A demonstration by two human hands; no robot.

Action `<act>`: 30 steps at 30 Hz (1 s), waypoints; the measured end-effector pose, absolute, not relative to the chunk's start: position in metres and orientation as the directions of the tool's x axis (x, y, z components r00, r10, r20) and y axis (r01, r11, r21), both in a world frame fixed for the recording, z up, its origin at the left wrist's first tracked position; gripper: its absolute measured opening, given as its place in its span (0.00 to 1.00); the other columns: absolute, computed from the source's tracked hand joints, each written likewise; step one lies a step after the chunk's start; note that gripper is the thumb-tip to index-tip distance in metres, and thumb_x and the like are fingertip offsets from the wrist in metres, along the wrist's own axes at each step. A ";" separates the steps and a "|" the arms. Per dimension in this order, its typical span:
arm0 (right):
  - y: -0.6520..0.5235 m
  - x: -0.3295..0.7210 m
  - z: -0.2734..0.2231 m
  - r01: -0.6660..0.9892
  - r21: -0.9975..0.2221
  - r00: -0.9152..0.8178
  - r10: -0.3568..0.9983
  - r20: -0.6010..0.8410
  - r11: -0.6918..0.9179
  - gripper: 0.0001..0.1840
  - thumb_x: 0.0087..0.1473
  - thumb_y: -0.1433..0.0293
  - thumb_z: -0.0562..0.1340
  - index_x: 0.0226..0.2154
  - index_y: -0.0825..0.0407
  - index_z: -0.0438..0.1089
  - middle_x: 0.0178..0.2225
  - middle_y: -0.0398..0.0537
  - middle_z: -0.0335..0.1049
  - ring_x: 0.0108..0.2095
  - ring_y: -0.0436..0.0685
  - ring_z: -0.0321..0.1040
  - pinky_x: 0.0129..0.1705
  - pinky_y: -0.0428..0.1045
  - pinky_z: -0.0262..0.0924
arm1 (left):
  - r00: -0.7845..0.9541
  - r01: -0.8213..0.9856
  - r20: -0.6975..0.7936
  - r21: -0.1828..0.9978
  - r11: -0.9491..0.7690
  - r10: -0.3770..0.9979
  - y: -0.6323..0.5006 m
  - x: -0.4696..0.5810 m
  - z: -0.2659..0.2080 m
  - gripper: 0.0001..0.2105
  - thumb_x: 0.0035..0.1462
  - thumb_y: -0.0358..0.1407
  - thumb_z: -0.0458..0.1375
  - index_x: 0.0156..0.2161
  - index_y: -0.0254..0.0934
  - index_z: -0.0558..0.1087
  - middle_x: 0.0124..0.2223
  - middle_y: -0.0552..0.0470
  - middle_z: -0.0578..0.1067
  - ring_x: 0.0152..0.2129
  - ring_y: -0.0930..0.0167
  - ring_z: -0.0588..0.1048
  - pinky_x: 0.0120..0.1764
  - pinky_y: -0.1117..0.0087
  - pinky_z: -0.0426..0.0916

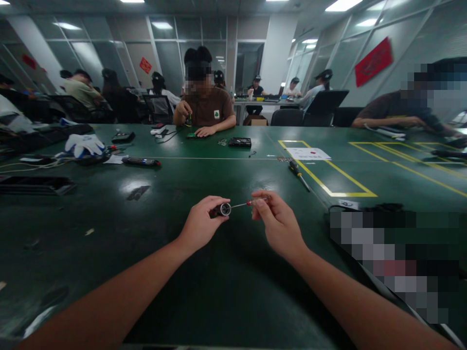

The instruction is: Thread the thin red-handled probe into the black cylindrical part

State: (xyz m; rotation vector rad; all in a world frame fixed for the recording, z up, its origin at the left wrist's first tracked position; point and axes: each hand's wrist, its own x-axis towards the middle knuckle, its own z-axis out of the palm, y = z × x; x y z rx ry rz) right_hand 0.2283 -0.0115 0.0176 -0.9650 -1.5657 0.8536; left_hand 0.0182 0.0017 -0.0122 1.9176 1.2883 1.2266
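Note:
Between the thumb and fingers of my left hand [204, 221] is a small dark cylindrical part [225, 209] with a pale round rim, its open end turned to the right. What lies inside the rim is too small to make out. My right hand [279, 221] grips a screwdriver [251, 202] by its clear and red handle. The thin metal shaft points left, and its tip is at or very near the rim; I cannot tell whether it touches. Both hands are above the green table [226, 291].
A yellow-and-black screwdriver [299, 175] lies ahead to the right, near a white sheet [309, 153]. White gloves [84, 145] and a dark pen-shaped tool [140, 162] lie to the left. Across the table a person [207, 104] works on a small green board. A blurred-out object [386, 262] sits at right.

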 end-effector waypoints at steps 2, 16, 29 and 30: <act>-0.012 0.228 0.017 0.090 -0.910 -0.161 0.908 0.387 0.404 0.12 0.65 0.59 0.61 0.47 0.47 0.70 0.29 0.41 0.70 0.28 0.53 0.67 0.32 0.49 0.63 | 0.139 0.447 0.395 0.793 -0.413 0.908 0.002 0.019 -0.012 0.19 0.52 0.24 0.66 0.49 0.41 0.79 0.50 0.49 0.78 0.47 0.65 0.77 0.50 0.60 0.73; -0.014 0.226 0.018 0.175 -0.908 -0.061 0.924 0.377 0.382 0.14 0.62 0.57 0.63 0.44 0.47 0.73 0.33 0.45 0.75 0.31 0.55 0.71 0.33 0.50 0.64 | 0.139 0.426 0.383 0.810 -0.404 0.913 0.005 0.017 -0.017 0.20 0.51 0.22 0.66 0.49 0.42 0.79 0.50 0.50 0.77 0.47 0.66 0.76 0.51 0.61 0.73; -0.001 0.226 0.015 -0.195 -0.973 -0.013 0.992 0.125 0.120 0.17 0.58 0.54 0.67 0.38 0.51 0.77 0.33 0.46 0.76 0.34 0.53 0.71 0.42 0.51 0.67 | 0.155 0.433 0.413 0.788 -0.438 0.897 0.005 0.015 -0.019 0.21 0.51 0.22 0.66 0.49 0.42 0.80 0.50 0.50 0.78 0.48 0.66 0.76 0.52 0.62 0.72; 0.001 0.227 0.015 -0.283 -0.958 -0.030 0.998 0.048 0.038 0.18 0.57 0.53 0.68 0.36 0.51 0.77 0.31 0.45 0.74 0.32 0.53 0.70 0.40 0.51 0.67 | 0.151 0.433 0.421 0.785 -0.443 0.894 0.005 0.015 -0.018 0.21 0.52 0.22 0.66 0.50 0.43 0.80 0.50 0.50 0.78 0.48 0.66 0.76 0.52 0.62 0.71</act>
